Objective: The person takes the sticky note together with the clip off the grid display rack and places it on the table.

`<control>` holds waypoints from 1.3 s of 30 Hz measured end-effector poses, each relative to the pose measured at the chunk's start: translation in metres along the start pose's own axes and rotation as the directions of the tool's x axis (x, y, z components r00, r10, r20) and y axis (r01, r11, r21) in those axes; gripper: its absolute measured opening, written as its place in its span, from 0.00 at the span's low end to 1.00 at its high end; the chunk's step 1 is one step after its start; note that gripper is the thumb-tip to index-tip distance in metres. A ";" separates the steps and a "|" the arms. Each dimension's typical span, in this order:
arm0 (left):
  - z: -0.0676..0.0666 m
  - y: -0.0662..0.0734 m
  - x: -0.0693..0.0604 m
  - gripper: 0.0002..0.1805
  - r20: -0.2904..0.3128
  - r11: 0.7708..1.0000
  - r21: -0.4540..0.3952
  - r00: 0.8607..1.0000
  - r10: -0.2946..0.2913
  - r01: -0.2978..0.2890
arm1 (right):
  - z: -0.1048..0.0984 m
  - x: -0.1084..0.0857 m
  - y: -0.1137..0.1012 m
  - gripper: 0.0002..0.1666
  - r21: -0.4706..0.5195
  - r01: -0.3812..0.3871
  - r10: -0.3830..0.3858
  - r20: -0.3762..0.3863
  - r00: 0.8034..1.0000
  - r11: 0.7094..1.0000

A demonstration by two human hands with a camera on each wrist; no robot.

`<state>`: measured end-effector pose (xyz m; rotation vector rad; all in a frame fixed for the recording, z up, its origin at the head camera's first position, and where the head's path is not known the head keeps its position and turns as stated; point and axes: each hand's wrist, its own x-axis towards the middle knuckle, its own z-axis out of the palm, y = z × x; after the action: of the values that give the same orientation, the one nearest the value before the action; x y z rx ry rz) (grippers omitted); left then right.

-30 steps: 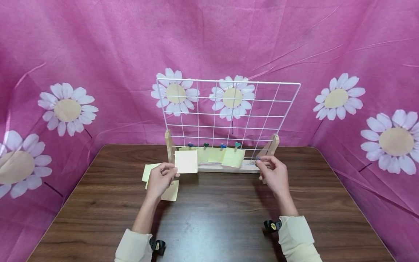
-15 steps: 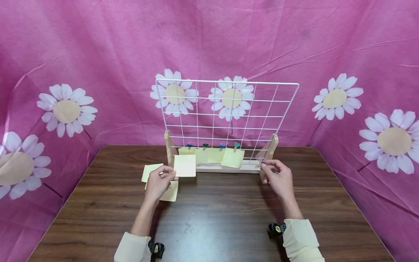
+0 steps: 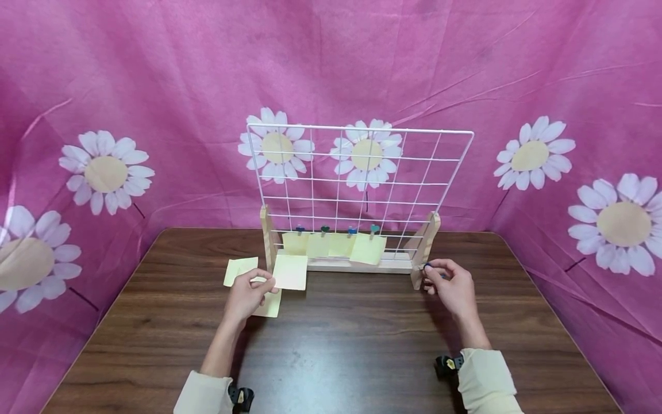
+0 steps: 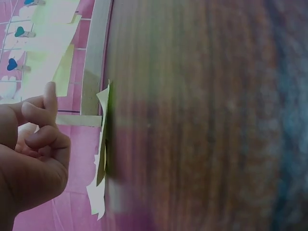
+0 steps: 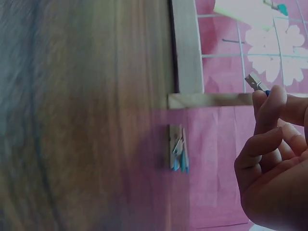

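My left hand (image 3: 248, 292) pinches a note (image 3: 290, 272) in front of the lower left of the grid (image 3: 338, 180); my right hand (image 3: 456, 288) pinches a peg (image 5: 255, 82) near the right post (image 3: 427, 244), above the worktop (image 3: 341, 333).

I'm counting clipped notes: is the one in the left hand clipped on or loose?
Loose: the left hand pinches the note, and nothing is clipped to it.
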<state>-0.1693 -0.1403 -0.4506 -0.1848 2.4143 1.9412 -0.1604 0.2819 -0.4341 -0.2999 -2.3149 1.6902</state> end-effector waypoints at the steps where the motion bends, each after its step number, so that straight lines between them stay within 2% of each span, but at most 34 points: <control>1: 0.000 -0.001 0.000 0.04 0.008 1.000 0.008 1.000 -0.005 0.005 | -0.002 0.000 0.001 0.13 -0.025 0.005 -0.005 -0.005 1.000 1.000; 4: 0.000 -0.002 0.000 0.03 0.028 1.000 0.029 1.000 -0.011 0.010 | -0.006 0.000 0.005 0.13 -0.077 0.008 -0.009 -0.015 1.000 0.997; 7: 0.000 -0.002 0.000 0.03 0.040 0.998 0.055 0.999 -0.010 0.008 | -0.009 0.001 0.008 0.13 -0.087 -0.006 0.004 -0.023 1.000 0.996; 14: -0.001 -0.005 0.001 0.03 0.054 0.991 0.130 0.998 -0.028 0.021 | -0.019 0.001 0.018 0.16 -0.113 -0.077 0.075 -0.019 0.997 0.991; 19: -0.002 -0.007 0.003 0.03 0.047 0.983 0.177 0.998 -0.050 0.041 | -0.025 0.006 0.026 0.18 -0.127 -0.132 0.136 0.024 0.990 0.983; 25: -0.004 -0.009 0.004 0.02 0.047 0.958 0.286 0.998 -0.050 0.034 | -0.031 0.010 0.035 0.19 -0.177 -0.198 0.216 0.090 0.972 0.964; 32: -0.006 -0.011 0.007 0.03 0.042 0.940 0.337 0.997 -0.061 0.043 | -0.032 0.014 0.044 0.20 -0.127 -0.265 0.281 0.130 0.951 0.956; 39: -0.006 -0.011 0.006 0.03 0.034 0.917 0.395 0.997 -0.072 0.052 | -0.032 0.015 0.047 0.18 -0.096 -0.290 0.302 0.143 0.943 0.952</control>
<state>-0.1734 -0.1490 -0.4608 -0.1926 2.6629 1.3751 -0.1638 0.3298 -0.4682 -0.5772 -2.5574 1.8238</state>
